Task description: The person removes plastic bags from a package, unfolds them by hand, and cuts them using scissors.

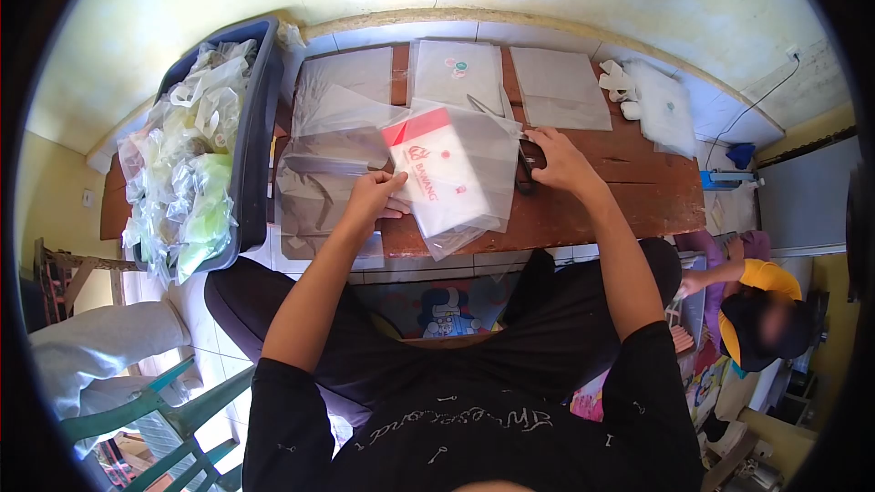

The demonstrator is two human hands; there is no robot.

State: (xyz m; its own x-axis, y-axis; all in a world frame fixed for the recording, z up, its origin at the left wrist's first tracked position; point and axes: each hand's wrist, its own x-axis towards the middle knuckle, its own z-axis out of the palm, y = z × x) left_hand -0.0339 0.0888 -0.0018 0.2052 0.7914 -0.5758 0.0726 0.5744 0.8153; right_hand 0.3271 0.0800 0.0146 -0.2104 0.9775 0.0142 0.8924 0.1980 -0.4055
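My left hand (381,197) is closed on the left edge of a white and red printed packet (439,173), which lies inside or against a clear plastic bag (497,150) over the table's front half. My right hand (558,162) is at the right side of the bag, its fingers curled round the dark handles of a pair of scissors (524,169). The blades point up and left over the bag. Behind the packet lies a stack of clear bags (456,73) with small coloured prints.
More flat clear bags (561,87) lie on the brown wooden table (629,184). A dark tub (258,118) full of plastic bags stands at the left. Plastic-wrapped items (663,109) are at the back right. Another person (761,310) sits at the right; a green chair (182,419) is lower left.
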